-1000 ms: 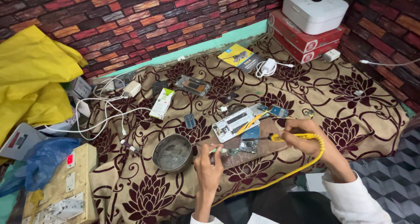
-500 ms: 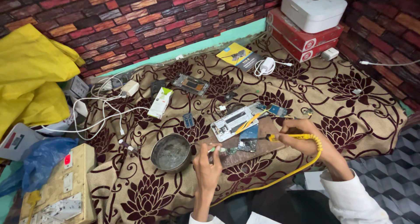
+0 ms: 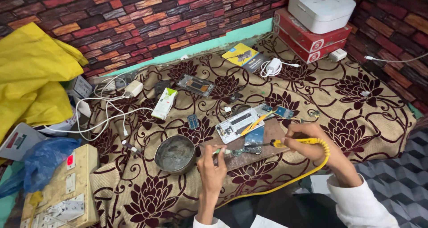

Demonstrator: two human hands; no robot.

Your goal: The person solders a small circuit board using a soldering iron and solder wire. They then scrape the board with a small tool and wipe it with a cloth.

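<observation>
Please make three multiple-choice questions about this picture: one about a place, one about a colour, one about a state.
1. Where is the metal bowl?
A. just left of the left hand
B. on the white box
C. against the brick wall

2. What colour is the cord of the tool in the right hand?
A. green
B. yellow
C. black

3. How is the opened phone lying?
A. standing upright
B. flat, insides showing
C. inside the bowl

Answers:
1 A: the bowl sits on the patterned cloth beside the left hand.
2 B: a yellow cord loops from the right hand.
3 B: it lies flat with parts exposed.
</observation>
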